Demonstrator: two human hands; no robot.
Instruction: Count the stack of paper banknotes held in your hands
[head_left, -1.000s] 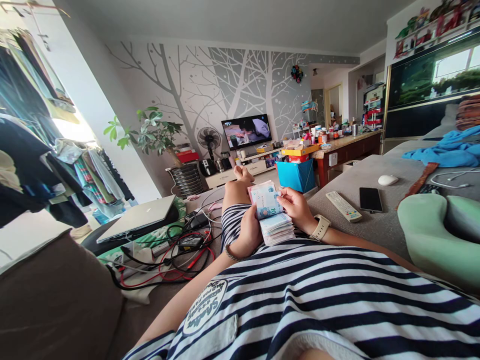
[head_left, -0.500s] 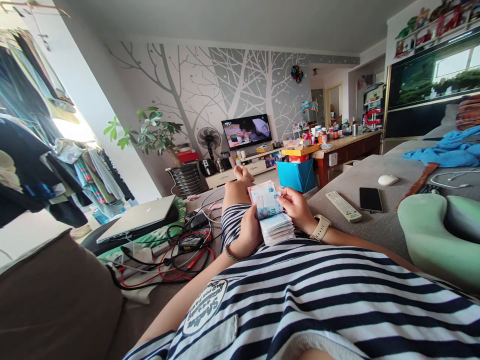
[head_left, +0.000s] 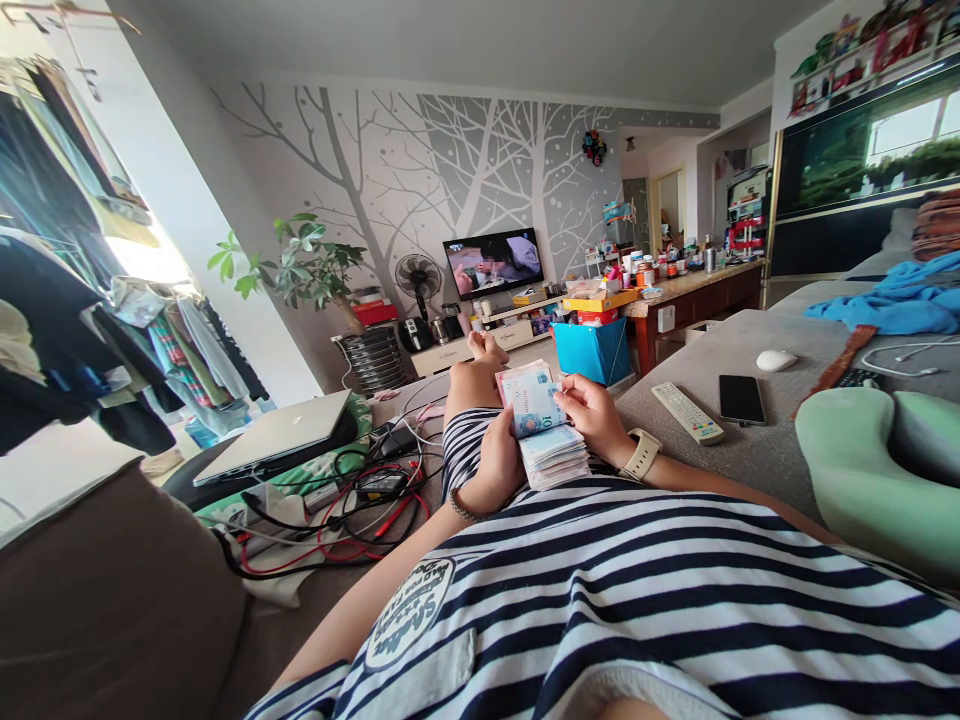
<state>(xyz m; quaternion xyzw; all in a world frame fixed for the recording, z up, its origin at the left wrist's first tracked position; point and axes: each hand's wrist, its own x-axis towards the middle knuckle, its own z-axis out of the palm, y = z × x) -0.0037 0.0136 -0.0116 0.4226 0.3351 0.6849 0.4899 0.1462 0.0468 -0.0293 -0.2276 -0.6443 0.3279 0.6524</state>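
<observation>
I lie back on a grey sofa in a striped shirt, legs stretched toward the television. My left hand [head_left: 496,462] grips a thick wad of banknotes [head_left: 546,430] from the left side, resting on my lap. My right hand [head_left: 596,412], with a pale watch at the wrist, pinches the upper right corner of the top bluish note, which is bent upward. The lower part of the wad fans out flat below.
A laptop [head_left: 277,432] and a tangle of red and black cables [head_left: 352,500] lie to my left. A remote [head_left: 687,412], phone [head_left: 741,398], white mouse [head_left: 775,360] and green cushion [head_left: 870,470] sit on the sofa at right. A blue bin [head_left: 592,350] stands ahead.
The hands and the wad stay almost where they were; the top note has lifted slightly. The picture on the television has changed.
</observation>
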